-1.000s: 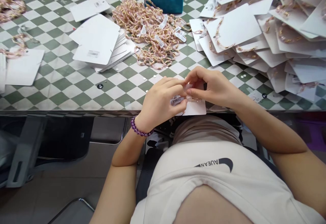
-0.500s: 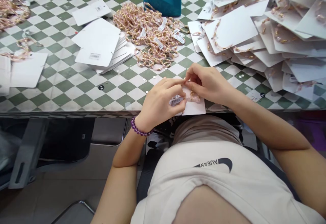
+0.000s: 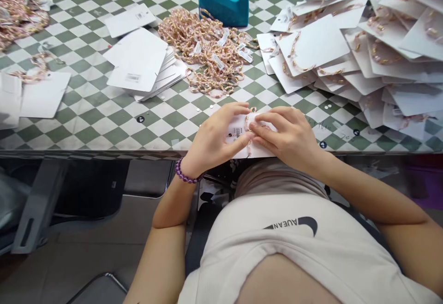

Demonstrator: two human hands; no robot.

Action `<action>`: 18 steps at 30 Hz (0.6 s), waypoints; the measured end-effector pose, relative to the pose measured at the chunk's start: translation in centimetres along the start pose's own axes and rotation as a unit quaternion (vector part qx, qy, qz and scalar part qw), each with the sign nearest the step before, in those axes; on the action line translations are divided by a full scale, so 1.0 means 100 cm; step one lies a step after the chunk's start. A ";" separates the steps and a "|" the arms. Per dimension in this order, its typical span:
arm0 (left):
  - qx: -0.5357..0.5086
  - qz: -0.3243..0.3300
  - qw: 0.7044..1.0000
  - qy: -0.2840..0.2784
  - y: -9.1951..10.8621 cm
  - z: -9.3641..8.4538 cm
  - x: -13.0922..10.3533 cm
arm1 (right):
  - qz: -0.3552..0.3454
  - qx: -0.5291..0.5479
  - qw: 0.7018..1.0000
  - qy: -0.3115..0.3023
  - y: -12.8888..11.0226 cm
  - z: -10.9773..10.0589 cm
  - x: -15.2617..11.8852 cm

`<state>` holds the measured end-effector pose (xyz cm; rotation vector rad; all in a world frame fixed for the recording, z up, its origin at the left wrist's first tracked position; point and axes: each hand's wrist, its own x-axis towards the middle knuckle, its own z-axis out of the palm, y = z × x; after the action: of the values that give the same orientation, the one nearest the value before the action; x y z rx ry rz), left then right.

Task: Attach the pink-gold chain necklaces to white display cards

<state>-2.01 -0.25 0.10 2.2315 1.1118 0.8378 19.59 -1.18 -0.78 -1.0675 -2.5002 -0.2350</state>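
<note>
A white card [image 3: 259, 152] lies at the table's front edge under both hands. A pink-and-gold beaded strand [image 3: 248, 148] runs up its middle, with beads showing above at the card's top edge. My left hand [image 3: 216, 133] curls round the card's left side, thumb pressed on its face by the strand and fingers at its upper edge. Between thumb and fingers a printed barcode label [image 3: 237, 132] shows. From the right, my right hand [image 3: 290, 133] presses its closed fingertips onto the strand beside my left thumb. Part of the strand is hidden beneath those fingers.
A heap of beaded strands [image 3: 207, 50] with small tags lies ahead, before a teal tape dispenser [image 3: 226, 6]. Blank-faced white cards [image 3: 138, 59] are stacked left of it. Cards carrying strands [image 3: 314, 41] pile up at right. More strands [image 3: 20, 20] lie far left.
Both hands have shifted on the card. My right hand has come down from a raised pinch to lie lower over the strand; my left fingers have opened wider, uncovering the label and more strand.
</note>
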 end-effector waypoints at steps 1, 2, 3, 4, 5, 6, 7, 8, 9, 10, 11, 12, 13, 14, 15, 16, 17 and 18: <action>-0.015 -0.004 1.000 0.010 -0.001 -0.001 0.000 | -0.007 -0.014 1.000 0.002 -0.001 -0.001 0.000; -0.030 -0.010 0.999 0.023 -0.002 -0.002 -0.001 | -0.011 -0.027 1.000 0.001 -0.002 -0.003 0.001; -0.043 -0.015 0.998 0.036 -0.003 -0.003 -0.001 | -0.013 -0.038 0.999 -0.003 -0.004 -0.004 0.001; -0.050 -0.020 0.997 0.046 -0.003 -0.003 -0.001 | -0.015 -0.047 0.999 -0.011 -0.005 -0.006 0.002; -0.053 -0.024 0.997 0.053 -0.003 -0.003 -0.001 | -0.018 -0.054 0.998 -0.018 -0.006 -0.007 0.003; -0.052 -0.026 0.997 0.059 -0.003 -0.003 -0.001 | -0.021 -0.059 0.998 -0.021 -0.007 -0.007 0.004; -0.048 -0.025 0.997 0.062 -0.002 -0.003 -0.001 | -0.022 -0.061 0.998 -0.021 -0.008 -0.008 0.004; -0.040 -0.022 0.997 0.066 -0.001 -0.002 0.000 | -0.023 -0.057 0.998 -0.019 -0.007 -0.009 0.003; -0.029 -0.018 0.997 0.069 0.000 -0.001 0.000 | -0.023 -0.048 0.998 -0.019 -0.007 -0.009 0.002; -0.013 -0.014 0.997 0.070 0.000 0.000 0.001 | -0.024 -0.033 0.999 -0.019 -0.006 -0.010 -0.001; 0.006 -0.010 0.998 0.068 0.001 0.002 0.002 | -0.024 -0.016 0.999 -0.016 -0.006 -0.011 -0.004; 0.027 -0.007 0.998 0.063 0.002 0.003 0.002 | -0.024 0.003 1.000 -0.005 -0.006 -0.011 -0.008; 0.047 -0.005 0.997 0.056 0.003 0.005 0.003 | -0.023 0.018 0.999 0.015 -0.006 -0.012 -0.012; 0.065 -0.003 0.997 0.048 0.003 0.006 0.003 | -0.022 0.027 0.999 0.039 -0.007 -0.012 -0.017; 0.078 -0.002 0.996 0.041 0.003 0.008 0.003 | -0.019 0.030 0.998 0.061 -0.008 -0.013 -0.021; 0.086 -0.002 0.996 0.036 0.003 0.009 0.003 | -0.016 0.026 0.997 0.073 -0.010 -0.013 -0.025; 0.092 -0.002 0.995 0.033 0.003 0.010 0.003 | -0.014 0.017 0.997 0.073 -0.012 -0.012 -0.029; 0.095 -0.002 0.995 0.032 0.003 0.010 0.003 | -0.013 0.005 0.998 0.066 -0.015 -0.011 -0.031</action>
<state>-1.04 -0.33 -0.33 2.3690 1.2730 0.8392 20.83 -4.58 -1.10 -0.9822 -2.3971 -0.2894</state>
